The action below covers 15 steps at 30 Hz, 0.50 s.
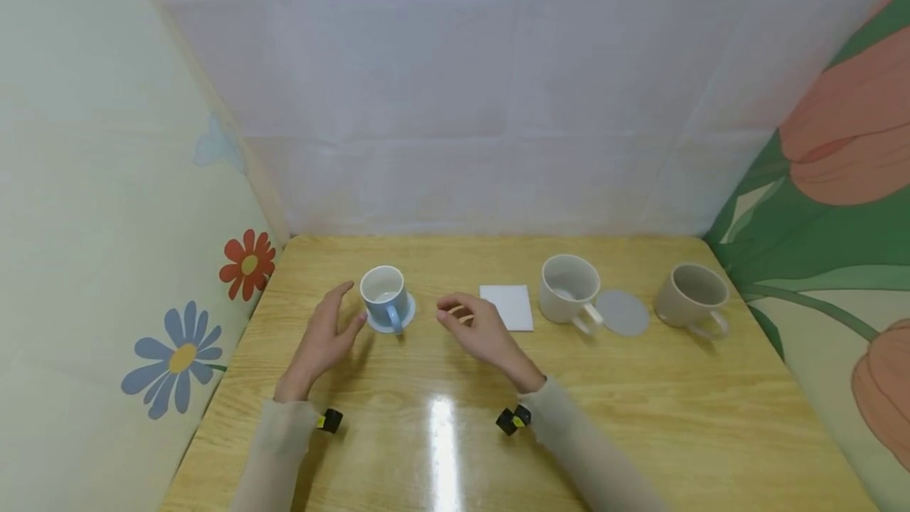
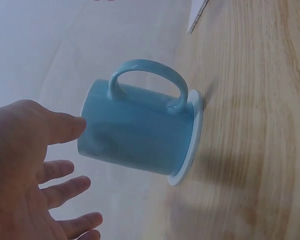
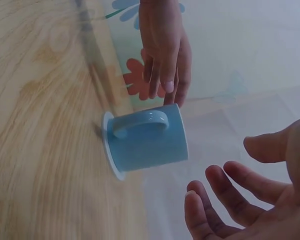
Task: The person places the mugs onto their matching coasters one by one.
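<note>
A light blue mug (image 1: pixel 384 296) stands upright on a pale blue round coaster (image 1: pixel 407 316) on the wooden table (image 1: pixel 455 433), its handle toward me. My left hand (image 1: pixel 329 328) hovers just left of the mug with relaxed fingers and holds nothing. My right hand (image 1: pixel 475 324) hangs a short way to the mug's right, fingers loosely curled and empty. The left wrist view shows the mug (image 2: pixel 137 130) close to my left hand's fingertips (image 2: pixel 70 127). Across the right wrist view, the mug (image 3: pixel 147 137) sits between my left hand (image 3: pixel 165 60) and my right hand's fingers (image 3: pixel 225 200).
A white square coaster (image 1: pixel 508 305) lies right of my right hand. Further right stand a cream mug (image 1: pixel 570 288), a grey round coaster (image 1: pixel 622 312) and a beige mug (image 1: pixel 693 296). Flowered walls close in the table's left and right sides.
</note>
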{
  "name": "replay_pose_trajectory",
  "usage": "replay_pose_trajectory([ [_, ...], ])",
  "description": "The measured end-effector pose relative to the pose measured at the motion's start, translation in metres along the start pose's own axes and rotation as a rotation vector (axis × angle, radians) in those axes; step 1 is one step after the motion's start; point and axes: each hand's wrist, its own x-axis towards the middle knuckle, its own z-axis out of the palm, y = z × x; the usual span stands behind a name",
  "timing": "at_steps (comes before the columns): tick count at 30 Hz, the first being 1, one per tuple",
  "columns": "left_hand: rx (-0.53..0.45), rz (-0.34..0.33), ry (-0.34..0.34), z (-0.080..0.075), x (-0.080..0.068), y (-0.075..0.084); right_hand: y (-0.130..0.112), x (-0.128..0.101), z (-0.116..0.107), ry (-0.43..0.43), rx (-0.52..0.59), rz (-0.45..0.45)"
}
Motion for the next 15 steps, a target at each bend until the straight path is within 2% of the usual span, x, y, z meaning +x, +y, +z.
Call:
replay_pose_trajectory([
  [11,0.005,0.142,0.118,0.002,-0.002,0.018,0.005,-0.010,-0.029,0.049,-0.049,-0.023],
  [15,0.026,0.172,0.145,0.004,-0.002,0.022,0.006,-0.013,-0.037,0.064,-0.061,-0.043],
])
